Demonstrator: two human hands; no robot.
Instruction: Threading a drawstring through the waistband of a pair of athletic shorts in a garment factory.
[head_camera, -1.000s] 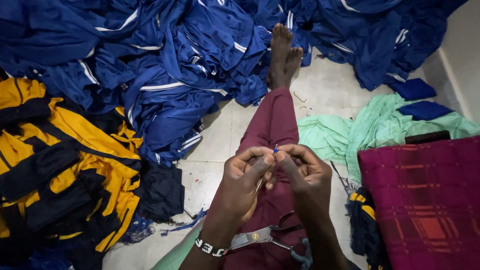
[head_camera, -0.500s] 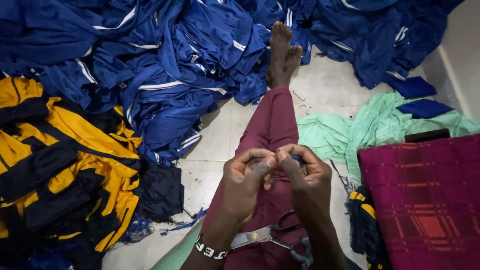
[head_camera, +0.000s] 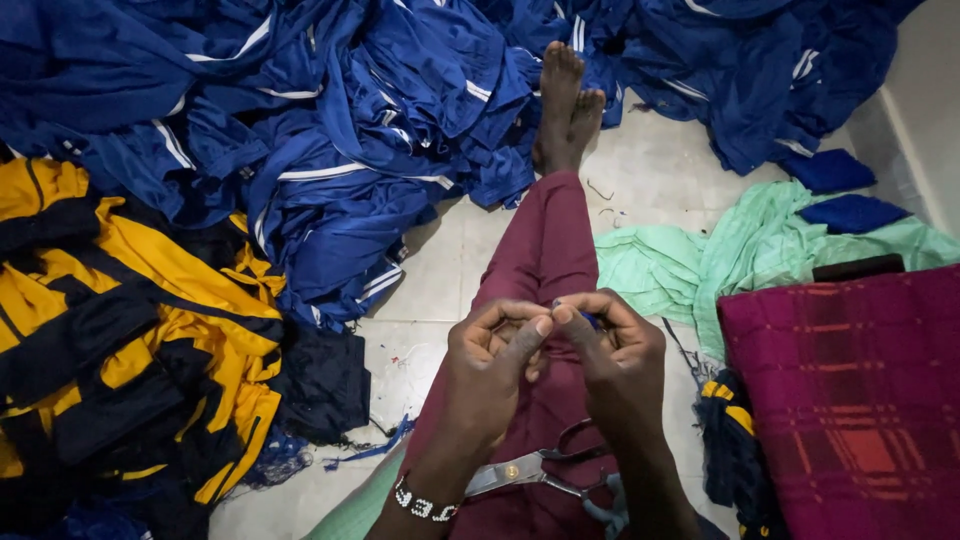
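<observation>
Your left hand (head_camera: 495, 365) and right hand (head_camera: 610, 355) meet above your outstretched leg in maroon trousers (head_camera: 545, 250), fingertips pinched together on something small and blue (head_camera: 590, 320), likely a thread or scrap of cloth, too small to tell for certain. You hold it high and close to your eyes, both thumbs pressed to forefingers, which suits fine work. Just below the pinch, on your lap, lie the scissors (head_camera: 540, 468), blades shut, handles toward your right wrist for a quick reach. Beyond the pinch, past your bare foot (head_camera: 565, 110), blue garments with white stripes (head_camera: 350, 110) are heaped. Left of your hands sits a yellow and black pile (head_camera: 120, 330), kept apart; to the right, green cloth (head_camera: 740, 250) and a maroon checked fabric (head_camera: 850, 400)
</observation>
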